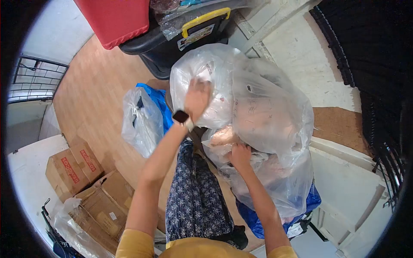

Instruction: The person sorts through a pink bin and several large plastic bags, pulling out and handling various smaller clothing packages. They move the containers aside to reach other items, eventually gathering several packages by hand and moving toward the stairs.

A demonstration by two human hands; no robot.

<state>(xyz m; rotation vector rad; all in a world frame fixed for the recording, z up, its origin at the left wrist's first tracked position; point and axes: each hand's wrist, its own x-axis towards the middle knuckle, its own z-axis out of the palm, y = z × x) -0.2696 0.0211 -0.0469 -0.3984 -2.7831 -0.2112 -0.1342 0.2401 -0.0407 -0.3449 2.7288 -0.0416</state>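
The right hand [241, 155] pinches crinkled clear plastic [217, 150]; the left hand [198, 99], fingers too blurred to tell, meets a puffy translucent bag [223, 62] at twelve o'clock.

Under my left hand [198, 96] lies a rounded clear plastic bag [223, 64], with a black rectangular plastic bin [165, 53] beyond. A large cloudy plastic sack [275, 114] sits beyond and right of my right hand [240, 155]. Left of both hands lies a crumpled translucent bag [148, 136]; farther left, nearer me, brown rectangular cardboard boxes [66, 172].
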